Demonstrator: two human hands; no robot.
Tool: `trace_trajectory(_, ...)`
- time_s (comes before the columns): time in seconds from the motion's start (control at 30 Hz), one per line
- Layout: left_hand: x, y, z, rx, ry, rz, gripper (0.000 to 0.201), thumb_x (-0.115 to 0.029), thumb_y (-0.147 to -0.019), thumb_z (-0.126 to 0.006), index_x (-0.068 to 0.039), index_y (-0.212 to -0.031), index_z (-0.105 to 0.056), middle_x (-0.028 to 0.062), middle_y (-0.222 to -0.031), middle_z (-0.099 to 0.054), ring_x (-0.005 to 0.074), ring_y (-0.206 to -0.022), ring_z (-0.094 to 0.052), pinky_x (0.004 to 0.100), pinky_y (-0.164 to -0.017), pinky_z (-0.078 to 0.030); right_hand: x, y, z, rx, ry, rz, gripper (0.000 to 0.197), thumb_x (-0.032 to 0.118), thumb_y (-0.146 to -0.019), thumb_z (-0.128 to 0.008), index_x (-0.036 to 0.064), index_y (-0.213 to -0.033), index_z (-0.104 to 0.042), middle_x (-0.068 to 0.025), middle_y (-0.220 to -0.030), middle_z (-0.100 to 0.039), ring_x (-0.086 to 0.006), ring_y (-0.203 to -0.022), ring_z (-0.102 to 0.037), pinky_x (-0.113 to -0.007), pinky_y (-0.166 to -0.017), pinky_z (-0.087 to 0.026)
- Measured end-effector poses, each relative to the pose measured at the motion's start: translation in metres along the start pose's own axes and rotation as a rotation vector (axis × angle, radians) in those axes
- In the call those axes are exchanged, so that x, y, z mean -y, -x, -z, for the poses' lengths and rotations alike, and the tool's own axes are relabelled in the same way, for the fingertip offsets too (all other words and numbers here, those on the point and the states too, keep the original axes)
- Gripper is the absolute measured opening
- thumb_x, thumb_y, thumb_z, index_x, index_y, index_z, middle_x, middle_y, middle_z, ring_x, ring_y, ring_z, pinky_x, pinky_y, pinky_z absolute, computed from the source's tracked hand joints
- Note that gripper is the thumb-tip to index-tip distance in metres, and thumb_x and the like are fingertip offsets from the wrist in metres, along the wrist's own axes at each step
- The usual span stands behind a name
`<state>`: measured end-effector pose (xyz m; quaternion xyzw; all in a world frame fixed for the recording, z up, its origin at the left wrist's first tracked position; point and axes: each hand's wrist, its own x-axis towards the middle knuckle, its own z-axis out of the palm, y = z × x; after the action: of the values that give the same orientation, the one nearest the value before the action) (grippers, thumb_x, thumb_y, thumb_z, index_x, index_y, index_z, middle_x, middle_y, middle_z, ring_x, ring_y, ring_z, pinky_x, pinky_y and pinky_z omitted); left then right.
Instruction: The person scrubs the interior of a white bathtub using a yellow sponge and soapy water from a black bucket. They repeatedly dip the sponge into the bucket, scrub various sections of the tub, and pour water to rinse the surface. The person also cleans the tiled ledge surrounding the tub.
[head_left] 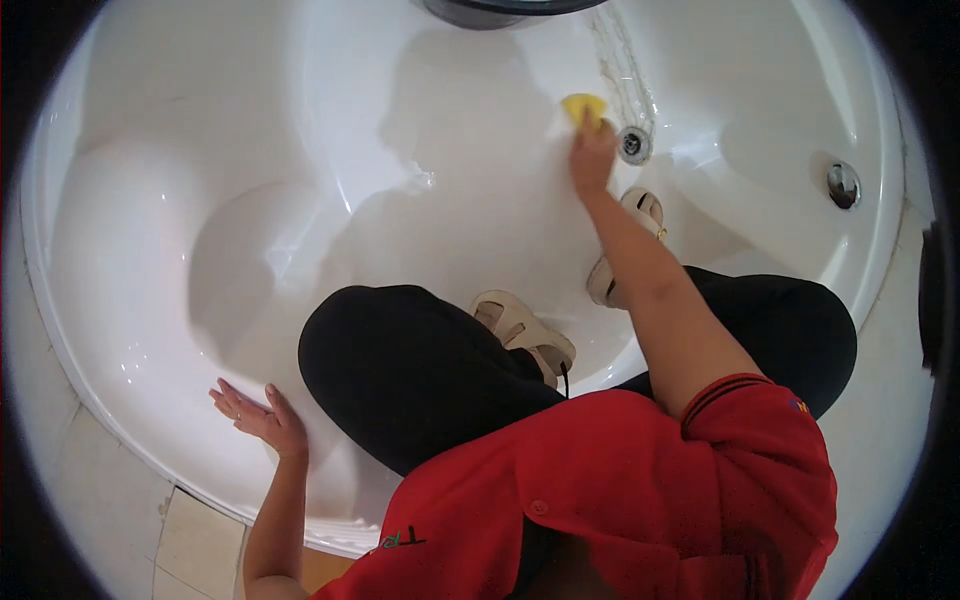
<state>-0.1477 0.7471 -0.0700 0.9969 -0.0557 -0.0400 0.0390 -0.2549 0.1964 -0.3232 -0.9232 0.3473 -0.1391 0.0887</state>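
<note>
I crouch inside a white bathtub (480,200). Well out in front, my right hand (593,155) is closed on a yellow sponge (583,106), which is against the tub floor just left of the drain (633,145). My fingers and the sponge are a little blurred, and my hand covers the sponge's near side. At the lower left, my left hand (265,418) rests with its fingers spread on the tub's moulded side and holds nothing.
Brownish dirty water streaks (618,65) run along the floor to the drain. A dark basin (500,10) stands at the far edge, partly cut off. A chrome overflow fitting (843,186) is on the right wall. My beige sandals (520,325) stand on the tub floor.
</note>
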Motion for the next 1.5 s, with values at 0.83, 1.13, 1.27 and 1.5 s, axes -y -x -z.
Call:
trace_trajectory(0.83,-0.001,-0.002,-0.004,-0.023,-0.015,-0.001,0.08,-0.057,-0.094,-0.042,-0.008,-0.152,-0.018,0.0187,-0.158,-0.012,0.0402,-0.146,-0.006,0.0669,-0.107,-0.008,0.02,-0.084,-0.06,0.266,-0.23,0.311,0.026,0.009,-0.084,-0.051,0.0039,-0.108,-0.06,-0.0167,-0.106,-0.061,-0.033,-0.103,-0.056,-0.047,-0.089,-0.044)
trace_trajectory(1.13,-0.009,-0.004,-0.007,-0.01,0.018,0.04,0.083,-0.059,-0.091,-0.044,-0.01,-0.152,-0.017,0.0188,-0.159,-0.008,0.039,-0.146,-0.004,0.0681,-0.107,-0.006,0.106,-0.019,-0.087,0.316,-0.346,0.318,0.036,0.016,-0.088,-0.051,0.0046,-0.121,-0.057,-0.0161,-0.11,-0.061,-0.0322,-0.108,-0.055,-0.044,-0.092,-0.043)
trace_trajectory(1.27,-0.003,-0.001,-0.001,-0.018,0.018,0.061,0.085,-0.06,-0.09,-0.046,-0.01,-0.152,-0.017,0.0185,-0.159,-0.008,0.0387,-0.146,-0.004,0.068,-0.107,-0.006,0.147,-0.029,-0.075,0.891,-0.544,0.84,0.035,0.023,-0.091,-0.051,0.0105,-0.123,-0.059,-0.015,-0.122,-0.059,-0.033,-0.116,-0.053,-0.045,-0.098,-0.041)
trace_trajectory(1.5,-0.001,-0.002,-0.005,-0.001,0.044,0.072,0.087,-0.06,-0.089,-0.049,-0.011,-0.152,-0.016,0.0181,-0.159,-0.008,0.0398,-0.146,-0.003,0.0676,-0.108,-0.004,0.156,-0.094,-0.08,0.255,-0.221,0.248,0.034,0.014,-0.092,-0.044,0.0193,-0.121,-0.06,-0.0148,-0.112,-0.059,-0.0347,-0.105,-0.054,-0.047,-0.086,-0.045)
